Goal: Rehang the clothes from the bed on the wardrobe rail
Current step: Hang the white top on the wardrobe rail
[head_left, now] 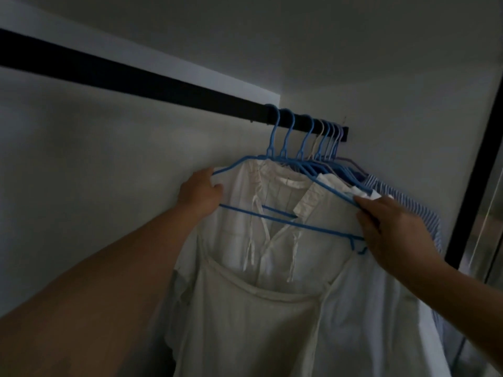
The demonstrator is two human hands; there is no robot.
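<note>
A black wardrobe rail (pixel 136 80) runs from upper left to the right, where several blue hangers hook over its far end. The nearest blue hanger (pixel 272 148) carries a white blouse (pixel 272 213) with ties at the neck, and a white strappy top (pixel 245 322) hangs in front of it. My left hand (pixel 200 193) grips the hanger's left shoulder and the blouse there. My right hand (pixel 389 227) grips the hanger's right end, fingers curled over the cloth. The bed is out of view.
Behind the white blouse hang more garments, among them a blue-and-white striped shirt (pixel 408 210). A dark vertical wardrobe frame (pixel 473 170) stands at the right with a glossy panel beyond it. The rail's left stretch carries no hangers. White wall lies behind.
</note>
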